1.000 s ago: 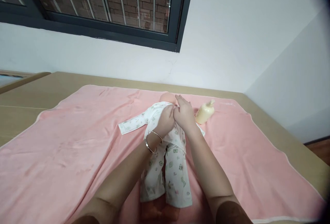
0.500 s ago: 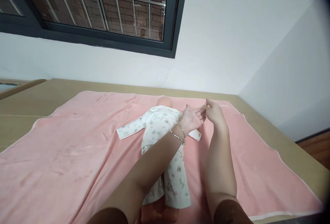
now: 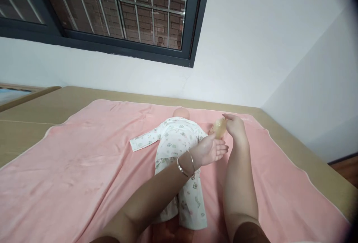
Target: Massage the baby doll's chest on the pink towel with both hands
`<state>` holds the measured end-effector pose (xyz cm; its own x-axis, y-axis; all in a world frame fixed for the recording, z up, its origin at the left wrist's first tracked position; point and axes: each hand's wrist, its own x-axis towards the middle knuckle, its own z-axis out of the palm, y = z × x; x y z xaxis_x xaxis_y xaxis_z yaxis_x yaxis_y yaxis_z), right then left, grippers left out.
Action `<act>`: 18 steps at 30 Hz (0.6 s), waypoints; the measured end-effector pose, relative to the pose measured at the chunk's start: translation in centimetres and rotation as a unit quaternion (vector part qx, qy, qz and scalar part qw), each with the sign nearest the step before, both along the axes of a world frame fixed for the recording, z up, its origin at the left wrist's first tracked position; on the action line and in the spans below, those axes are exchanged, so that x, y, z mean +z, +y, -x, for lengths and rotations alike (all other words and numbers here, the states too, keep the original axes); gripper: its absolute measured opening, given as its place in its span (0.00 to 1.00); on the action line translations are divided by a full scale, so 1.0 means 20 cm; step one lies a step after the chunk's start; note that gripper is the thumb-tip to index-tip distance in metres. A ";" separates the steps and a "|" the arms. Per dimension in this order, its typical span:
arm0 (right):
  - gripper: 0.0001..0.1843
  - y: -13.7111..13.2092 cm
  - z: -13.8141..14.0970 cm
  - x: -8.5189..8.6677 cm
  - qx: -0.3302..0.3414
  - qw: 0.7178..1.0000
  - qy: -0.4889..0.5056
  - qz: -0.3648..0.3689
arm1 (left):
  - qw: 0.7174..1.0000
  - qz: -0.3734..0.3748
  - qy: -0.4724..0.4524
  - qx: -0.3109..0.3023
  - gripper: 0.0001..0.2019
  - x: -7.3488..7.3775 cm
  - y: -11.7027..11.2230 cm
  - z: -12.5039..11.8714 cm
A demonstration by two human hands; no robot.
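My right hand (image 3: 235, 126) grips a small, translucent yellowish bottle (image 3: 219, 126), tilted over to the left. Just below the bottle, my left hand (image 3: 212, 151) is held palm up with its fingers stretched out and nothing visible in it. A bracelet (image 3: 186, 164) circles my left wrist. Under my left arm lies a baby doll (image 3: 173, 138) in a white printed top and trousers, its arm spread to the left. My left hand and forearm cover part of its right side and legs.
A pink blanket (image 3: 81, 168) with wrinkles spreads under the doll on a wooden table (image 3: 75, 95). Behind it rise a white wall (image 3: 232, 49) and a dark-framed, barred window (image 3: 125, 38). At the far left is a wooden edge (image 3: 36, 94).
My left hand has moved down, away from my right hand's fingers. The bottle, hardly visible before, now shows in my right hand, tipped sideways. The view has shifted slightly.
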<state>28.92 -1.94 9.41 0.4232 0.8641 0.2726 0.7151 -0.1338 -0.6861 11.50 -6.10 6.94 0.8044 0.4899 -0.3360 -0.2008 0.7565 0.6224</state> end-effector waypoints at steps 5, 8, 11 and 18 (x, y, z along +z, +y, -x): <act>0.34 0.00 0.13 0.02 -0.003 0.999 -0.047 -0.006 | 0.998 0.012 -0.059 0.021 0.38 0.11 -0.11 0.26; 0.31 -0.05 0.29 0.07 0.051 0.994 -0.068 -0.069 | 0.993 0.025 -0.057 0.095 0.37 0.21 -0.11 0.35; 0.27 -0.15 0.49 0.13 0.180 0.976 -0.038 -0.114 | 0.991 0.023 -0.081 0.108 0.35 0.30 -0.11 0.43; 0.31 -0.37 0.79 0.17 0.271 0.930 -0.134 -0.208 | 0.977 -0.016 -0.202 0.060 0.34 0.43 -0.19 0.65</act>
